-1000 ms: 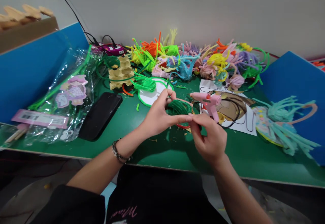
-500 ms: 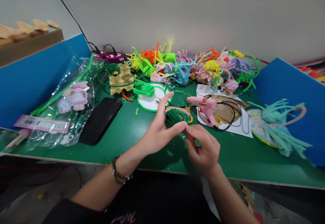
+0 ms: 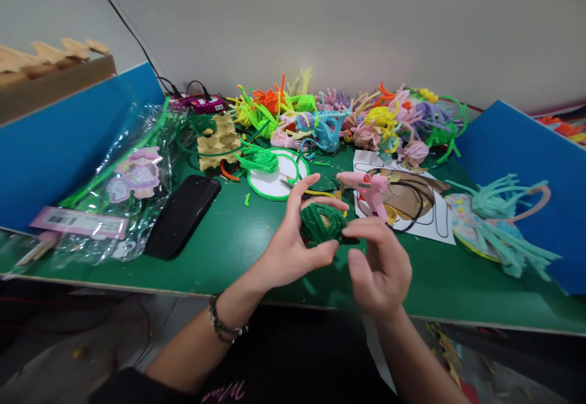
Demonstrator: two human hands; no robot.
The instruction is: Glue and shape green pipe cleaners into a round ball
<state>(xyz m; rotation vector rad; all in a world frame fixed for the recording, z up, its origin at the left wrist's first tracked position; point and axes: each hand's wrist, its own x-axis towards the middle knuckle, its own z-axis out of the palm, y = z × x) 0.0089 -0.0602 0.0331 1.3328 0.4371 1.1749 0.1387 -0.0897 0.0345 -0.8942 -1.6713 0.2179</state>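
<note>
My left hand (image 3: pixel 293 242) cradles a dark green bundle of wound pipe cleaners (image 3: pixel 320 224), its fingers curled behind and its thumb below. At the bundle's right edge is my right hand (image 3: pixel 379 263), thumb and fingers apart, one fingertip close to or touching it; I cannot tell which. Just beyond stands a pink hot glue gun (image 3: pixel 366 187), its nozzle pointing left. Behind my left hand lies a white disc with a green rim (image 3: pixel 268 181), bearing a bright green pipe-cleaner bundle (image 3: pixel 260 160). Scissors with yellow handles (image 3: pixel 315 193) lie partly hidden behind my left fingers.
Colourful pipe-cleaner bundles (image 3: pixel 329 123) are heaped along the wall. On the left are a black phone (image 3: pixel 183 218), a clear plastic bag (image 3: pixel 137 209) and an egg-carton piece (image 3: pixel 218 141). A teal pipe-cleaner piece (image 3: pixel 499 209) lies right, beside a blue panel (image 3: pixel 517 160).
My right hand has opened from a pinch and drawn slightly right and down. The green bundle has turned, showing its wound face with a paler centre.
</note>
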